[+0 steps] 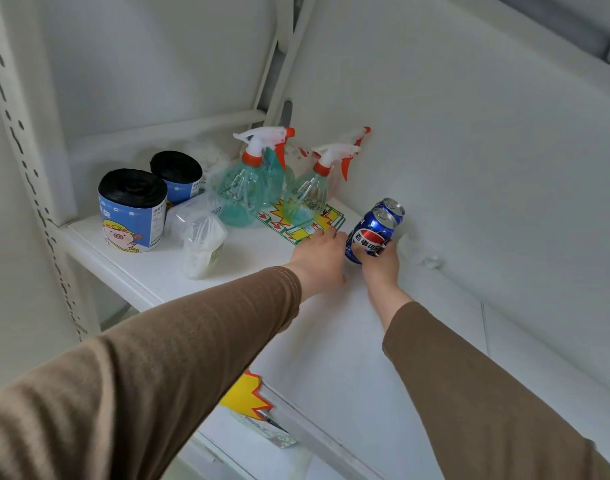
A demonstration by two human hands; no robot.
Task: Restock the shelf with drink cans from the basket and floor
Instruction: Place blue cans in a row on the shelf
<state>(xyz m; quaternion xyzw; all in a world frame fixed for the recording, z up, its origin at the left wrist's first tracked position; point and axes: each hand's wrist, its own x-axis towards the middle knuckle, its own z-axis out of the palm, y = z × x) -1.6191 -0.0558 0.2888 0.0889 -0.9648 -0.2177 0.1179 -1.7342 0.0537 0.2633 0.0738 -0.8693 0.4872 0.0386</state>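
1. Two bin-bag rolls [133, 209] stand at the white shelf's [331, 334] left end, spray bottles [248, 188] behind.
2. Left hand [322, 258] rests flat on the shelf, fingers relaxed.
3. Right hand [379, 261] grips a blue cola can [367, 237] near the back panel; a second can [391, 207] stands just behind.

Second blue can [390, 206] mostly hidden behind the front can [369, 235], my right hand [379, 259] covering the front can's base, my left hand's fingertips [326, 233] blurred, lower shelf's yellow tag [246, 396] partly behind my left sleeve [158, 358], small label print on the bag rolls [132, 213] unreadable.
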